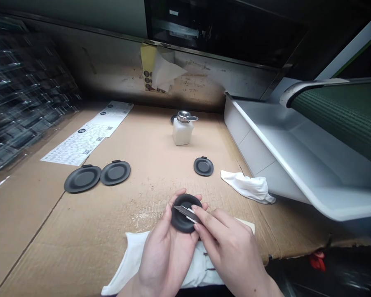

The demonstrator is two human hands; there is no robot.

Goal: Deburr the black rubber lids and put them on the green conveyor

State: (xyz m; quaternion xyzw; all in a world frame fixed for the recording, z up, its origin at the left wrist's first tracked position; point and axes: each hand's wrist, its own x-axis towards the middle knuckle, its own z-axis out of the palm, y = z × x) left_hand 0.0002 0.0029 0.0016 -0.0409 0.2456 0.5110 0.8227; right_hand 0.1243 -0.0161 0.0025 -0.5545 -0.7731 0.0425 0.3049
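My left hand (163, 247) cups a round black disc part (181, 220), fingers curled round its rim. A thin metal blade (187, 211) is pinched in my right hand (228, 243), its tip lying across the disc's face. Both hands hover over a white cloth (132, 260) spread on the cardboard-covered bench (148, 161). Three more black discs lie on the cardboard: two side by side at the left (82, 179) (115, 172), a smaller one (203, 166) beyond my hands.
A white dispenser bottle (182, 130) with a metal top stands mid-bench. A crumpled white cloth (249, 186) lies right of centre. Printed label sheets (86, 136) sit at the back left. A grey conveyor housing (297, 152) borders the right side; stacked trays (21, 95) stand at the left.
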